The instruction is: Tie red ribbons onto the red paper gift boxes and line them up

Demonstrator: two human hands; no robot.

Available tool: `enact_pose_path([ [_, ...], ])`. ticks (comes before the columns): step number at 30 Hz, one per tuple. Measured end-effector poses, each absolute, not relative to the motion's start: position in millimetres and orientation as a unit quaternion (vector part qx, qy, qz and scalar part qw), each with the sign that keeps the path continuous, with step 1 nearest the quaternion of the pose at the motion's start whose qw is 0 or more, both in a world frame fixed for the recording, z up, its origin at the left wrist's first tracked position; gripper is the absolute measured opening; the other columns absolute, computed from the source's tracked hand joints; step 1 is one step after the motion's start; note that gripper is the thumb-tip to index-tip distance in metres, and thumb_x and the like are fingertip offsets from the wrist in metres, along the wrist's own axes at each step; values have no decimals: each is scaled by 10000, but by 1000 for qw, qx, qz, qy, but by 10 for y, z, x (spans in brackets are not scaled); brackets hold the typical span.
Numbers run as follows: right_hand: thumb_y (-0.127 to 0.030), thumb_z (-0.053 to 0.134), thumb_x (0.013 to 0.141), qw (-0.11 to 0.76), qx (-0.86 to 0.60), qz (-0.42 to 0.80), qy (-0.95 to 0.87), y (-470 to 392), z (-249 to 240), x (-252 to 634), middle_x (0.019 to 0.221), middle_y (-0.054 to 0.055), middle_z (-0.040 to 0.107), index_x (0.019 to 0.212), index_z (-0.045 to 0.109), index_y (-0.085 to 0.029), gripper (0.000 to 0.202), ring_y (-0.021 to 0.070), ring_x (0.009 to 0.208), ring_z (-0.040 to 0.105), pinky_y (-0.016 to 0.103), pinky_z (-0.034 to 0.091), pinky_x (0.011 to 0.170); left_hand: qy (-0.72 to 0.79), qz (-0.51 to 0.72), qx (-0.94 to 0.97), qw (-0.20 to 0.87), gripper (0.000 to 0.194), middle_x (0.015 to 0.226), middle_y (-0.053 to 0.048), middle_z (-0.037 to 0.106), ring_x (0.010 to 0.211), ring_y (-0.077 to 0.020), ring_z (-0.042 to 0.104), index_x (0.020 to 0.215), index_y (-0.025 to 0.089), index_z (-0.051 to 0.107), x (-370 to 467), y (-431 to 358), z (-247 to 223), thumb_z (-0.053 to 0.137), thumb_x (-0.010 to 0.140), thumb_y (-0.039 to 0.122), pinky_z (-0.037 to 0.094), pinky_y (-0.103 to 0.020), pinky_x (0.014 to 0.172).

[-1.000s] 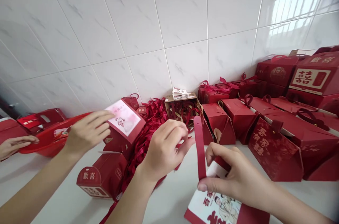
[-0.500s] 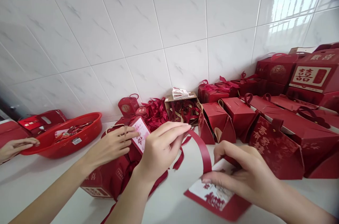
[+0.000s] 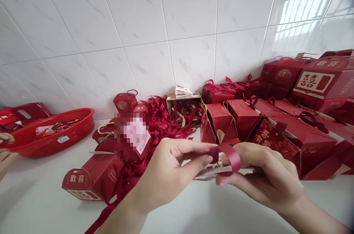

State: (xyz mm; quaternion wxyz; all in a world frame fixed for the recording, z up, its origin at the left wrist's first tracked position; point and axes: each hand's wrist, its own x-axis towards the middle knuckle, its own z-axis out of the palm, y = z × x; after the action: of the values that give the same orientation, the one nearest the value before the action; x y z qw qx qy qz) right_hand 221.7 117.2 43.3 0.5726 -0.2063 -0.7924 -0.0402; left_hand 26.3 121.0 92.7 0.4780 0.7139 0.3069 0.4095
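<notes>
Both my hands meet over the white table in front of me. A glossy dark red strap (image 3: 235,158) arches in a loop between them. My left hand (image 3: 179,167) is closed, thumb and fingers pinching one end of the strap. My right hand (image 3: 265,175) grips a small red and white printed box (image 3: 212,171), seen nearly edge-on, with its fingers against the strap's other side. A small gold-coloured bit shows inside the loop. My fingers hide most of the box.
Red gift boxes (image 3: 246,116) crowd the right side. Behind my hands, a carton (image 3: 171,107) holds loose straps beside a heap of red ribbon (image 3: 157,116). Another box (image 3: 91,175) lies left. A co-worker's hand (image 3: 7,138) is at the red basin (image 3: 80,145).
My left hand has moved down and right, bringing the strap's end to the box and bending it into a tight loop. The co-worker's arm has withdrawn left from the pink-printed box.
</notes>
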Motion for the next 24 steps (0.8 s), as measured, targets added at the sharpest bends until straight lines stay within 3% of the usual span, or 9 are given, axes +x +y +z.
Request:
enact_pose_path([
  [7,-270,663,891,583,-174,-32,-793,1183,473,2214,620,23,683,986,563,-179,165,161,516,666,250,531,447,310,404,746,428,278,938,-24,787,803,-203,755,1027,252,778,267,1159,909,656,836,91,645,-320,802],
  [14,-251,683,874,578,-157,-13,-801,1173,494,2224,642,26,705,1045,580,-195,207,180,536,686,275,575,485,316,383,768,404,266,951,-23,789,808,-204,749,1025,235,776,260,1136,913,635,848,95,642,-277,700],
  [19,-201,720,834,558,-156,-18,-815,1170,474,2245,679,38,727,1034,586,-201,240,198,604,713,287,604,539,314,362,786,392,281,935,-16,790,823,-186,741,1012,233,780,237,1125,935,639,835,66,622,-269,778],
  [24,-190,699,842,535,-151,-31,-831,1192,455,2254,667,37,723,1003,609,-203,185,211,639,729,308,631,607,303,342,794,401,309,935,-24,788,846,-187,739,999,232,780,218,1150,939,608,838,31,608,-257,755],
])
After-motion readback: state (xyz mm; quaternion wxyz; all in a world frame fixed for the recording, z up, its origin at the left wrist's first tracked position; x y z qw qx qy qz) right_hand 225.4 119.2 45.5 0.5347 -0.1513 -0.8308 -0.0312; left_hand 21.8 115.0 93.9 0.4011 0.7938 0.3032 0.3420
